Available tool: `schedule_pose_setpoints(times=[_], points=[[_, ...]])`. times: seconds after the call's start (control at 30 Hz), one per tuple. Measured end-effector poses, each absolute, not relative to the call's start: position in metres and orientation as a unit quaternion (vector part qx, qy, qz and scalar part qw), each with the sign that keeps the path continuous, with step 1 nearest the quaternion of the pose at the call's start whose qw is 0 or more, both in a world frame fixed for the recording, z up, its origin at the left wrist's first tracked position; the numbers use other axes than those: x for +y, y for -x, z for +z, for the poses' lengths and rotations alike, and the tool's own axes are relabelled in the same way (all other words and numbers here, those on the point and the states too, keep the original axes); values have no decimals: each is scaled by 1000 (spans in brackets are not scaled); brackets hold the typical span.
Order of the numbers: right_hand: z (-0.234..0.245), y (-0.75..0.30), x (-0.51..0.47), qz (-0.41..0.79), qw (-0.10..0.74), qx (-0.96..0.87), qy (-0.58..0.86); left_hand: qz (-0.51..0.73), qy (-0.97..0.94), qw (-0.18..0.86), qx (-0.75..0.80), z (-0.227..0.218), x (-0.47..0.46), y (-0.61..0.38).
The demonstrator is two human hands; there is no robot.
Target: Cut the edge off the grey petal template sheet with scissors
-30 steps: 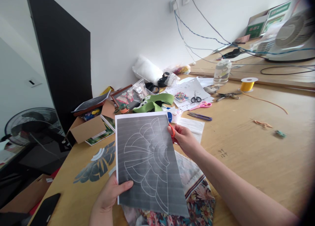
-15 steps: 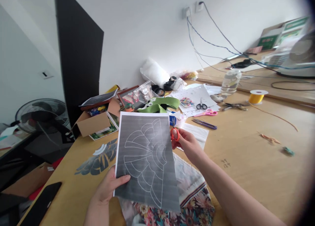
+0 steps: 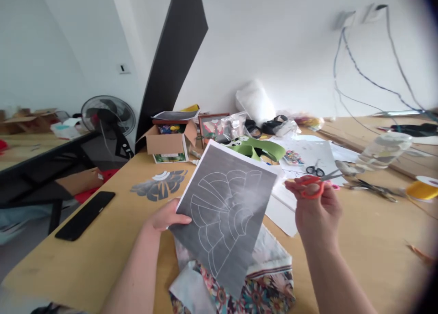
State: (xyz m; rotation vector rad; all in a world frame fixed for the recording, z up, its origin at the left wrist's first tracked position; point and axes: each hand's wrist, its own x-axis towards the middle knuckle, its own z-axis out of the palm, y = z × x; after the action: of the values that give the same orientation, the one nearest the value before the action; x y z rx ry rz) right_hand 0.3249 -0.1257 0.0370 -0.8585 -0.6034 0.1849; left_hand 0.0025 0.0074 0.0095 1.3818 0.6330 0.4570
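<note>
My left hand (image 3: 171, 216) pinches the lower left edge of a printed sheet (image 3: 222, 213), dark grey with a white-line fan or petal pattern and a white margin. The sheet is tilted above a floral cloth (image 3: 263, 286) on the table. To the right of the sheet, my right hand (image 3: 318, 209) is closed around the orange handles of a pair of scissors (image 3: 313, 186). Their blades point to the right, away from the paper. Left of the sheet, grey cut-out petal pieces (image 3: 160, 185) lie on the table in a fan shape.
A black phone (image 3: 85, 215) lies at the left of the table. Farther back are an open cardboard box (image 3: 167, 143), green felt (image 3: 260, 147), small black scissors (image 3: 315, 169) and a clear jar (image 3: 383, 150). A yellow ribbon spool (image 3: 422, 188) stands at the right.
The view has swung left. The sheet has tipped clockwise in my left hand. My right hand has moved away from its right edge with the scissors, whose blades now point right.
</note>
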Motion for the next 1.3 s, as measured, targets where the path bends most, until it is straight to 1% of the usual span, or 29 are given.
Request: schedule_pose_setpoints(times=[0.1, 0.17, 0.3, 0.4, 0.6, 0.73, 0.83, 0.9, 0.97, 1.03, 1.1, 1.17, 1.23, 1.3], points=[[46, -332, -135, 40, 847, -324, 420, 171, -658, 693, 241, 10, 7, -1], [50, -338, -142, 43, 824, -350, 444, 140, -678, 691, 208, 12, 5, -2], [53, -348, -153, 142, 767, -383, 495, 104, -702, 684, 167, 16, 2, -6], [54, -350, -154, 207, 722, -399, 526, 92, -713, 676, 164, 17, -1, -8], [57, -355, -160, 284, 585, -474, 594, 80, -709, 682, 161, 15, -3, -6], [57, -358, -162, 330, 545, -492, 593, 53, -713, 681, 160, 14, -1, -3], [58, -350, -159, 384, 513, -470, 607, 38, -714, 679, 164, 15, -1, -2], [58, -344, -156, 399, 499, -455, 620, 35, -706, 685, 174, 16, -1, -2], [57, -340, -153, 398, 501, -448, 625, 31, -687, 702, 185, 18, -1, -2], [54, -341, -152, 386, 521, -440, 621, 54, -656, 724, 206, 19, 0, -2], [51, -344, -151, 366, 557, -427, 611, 123, -614, 741, 244, 18, 4, -2], [48, -347, -149, 346, 603, -404, 595, 223, -562, 750, 270, 16, 9, -2], [46, -348, -146, 327, 651, -370, 577, 306, -509, 764, 254, 14, 15, -3], [43, -347, -142, 309, 692, -329, 564, 349, -473, 783, 205, 12, 18, -4]])
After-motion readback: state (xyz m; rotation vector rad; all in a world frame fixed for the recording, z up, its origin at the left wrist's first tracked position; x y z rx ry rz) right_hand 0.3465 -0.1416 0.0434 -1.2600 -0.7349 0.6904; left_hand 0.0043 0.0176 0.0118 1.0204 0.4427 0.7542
